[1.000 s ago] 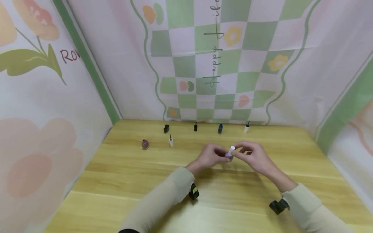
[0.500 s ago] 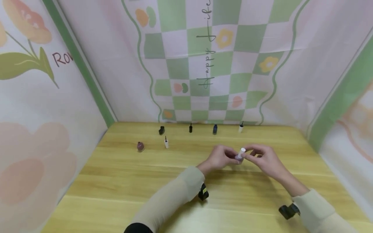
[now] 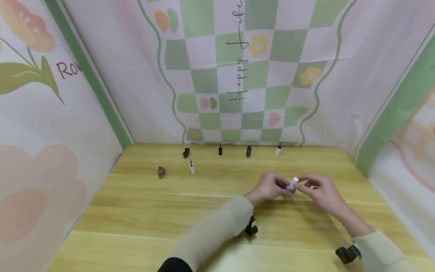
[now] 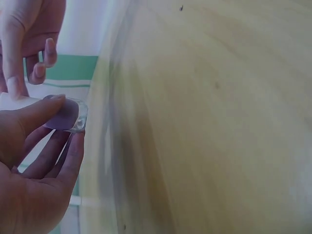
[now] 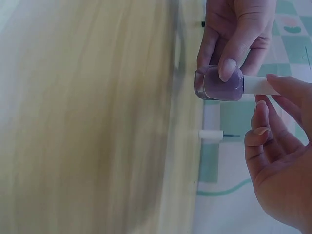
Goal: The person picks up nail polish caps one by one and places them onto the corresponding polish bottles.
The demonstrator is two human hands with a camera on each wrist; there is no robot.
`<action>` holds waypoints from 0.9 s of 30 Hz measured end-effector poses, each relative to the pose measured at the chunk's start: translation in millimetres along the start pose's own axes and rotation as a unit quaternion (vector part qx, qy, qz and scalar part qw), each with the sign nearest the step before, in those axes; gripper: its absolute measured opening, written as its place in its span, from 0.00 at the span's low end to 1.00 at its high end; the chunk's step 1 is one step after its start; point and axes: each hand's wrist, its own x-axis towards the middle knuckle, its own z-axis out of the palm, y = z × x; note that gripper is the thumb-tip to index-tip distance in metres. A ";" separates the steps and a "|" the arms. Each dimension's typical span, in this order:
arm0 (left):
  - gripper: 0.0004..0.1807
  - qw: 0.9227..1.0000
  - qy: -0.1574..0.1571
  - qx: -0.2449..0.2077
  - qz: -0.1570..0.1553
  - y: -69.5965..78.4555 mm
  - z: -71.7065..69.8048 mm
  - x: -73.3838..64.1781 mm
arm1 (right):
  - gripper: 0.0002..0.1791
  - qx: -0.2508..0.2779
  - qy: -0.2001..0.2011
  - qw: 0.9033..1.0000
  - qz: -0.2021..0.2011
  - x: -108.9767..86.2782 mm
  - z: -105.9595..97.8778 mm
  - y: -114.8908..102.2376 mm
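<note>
Left hand [image 3: 270, 186] grips purple bottle [image 5: 219, 89]; right hand [image 3: 322, 191] pinches its white cap [image 5: 257, 85]; bottle between hands.

A small glass bottle [image 5: 217, 89] of purple polish, its clear base showing past the thumb, is pinched in the left hand [image 3: 270, 187]. Its tall white cap [image 5: 257, 85] sits on the neck, tilted toward the right hand [image 3: 321, 192], whose fingertips pinch the cap's outer end.
</note>
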 end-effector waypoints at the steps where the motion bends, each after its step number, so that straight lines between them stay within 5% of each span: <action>1: 0.09 1.000 -0.001 -0.002 0.001 0.4 1.9 0.9 | 0.13 -0.003 0.002 1.000 0.003 -0.6 -0.8 1.5; 27: 0.10 1.000 0.006 0.017 -0.017 10.5 35.9 11.1 | 0.17 -0.042 0.015 0.999 0.025 -12.4 -19.3 22.8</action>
